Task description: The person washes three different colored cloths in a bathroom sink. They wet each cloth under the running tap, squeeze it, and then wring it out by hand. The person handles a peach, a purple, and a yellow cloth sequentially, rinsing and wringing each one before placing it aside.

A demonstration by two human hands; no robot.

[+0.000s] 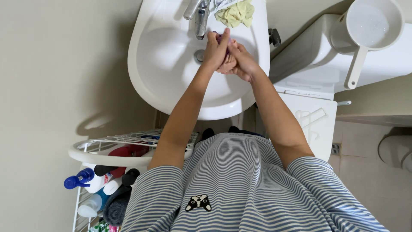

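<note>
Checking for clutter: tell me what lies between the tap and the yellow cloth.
Nothing: in the head view the tap and yellow cloth sit side by side on the sink rim.

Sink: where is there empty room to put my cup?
The sink rim left of the faucet is bare. Behind the faucet, a yellow cloth fills the ledge. The left hand and right hand crowd the basin middle.

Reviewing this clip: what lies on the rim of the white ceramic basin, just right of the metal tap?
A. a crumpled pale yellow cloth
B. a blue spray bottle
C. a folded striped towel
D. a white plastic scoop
A: a crumpled pale yellow cloth sits on the white ceramic basin rim beside the metal tap.
</note>
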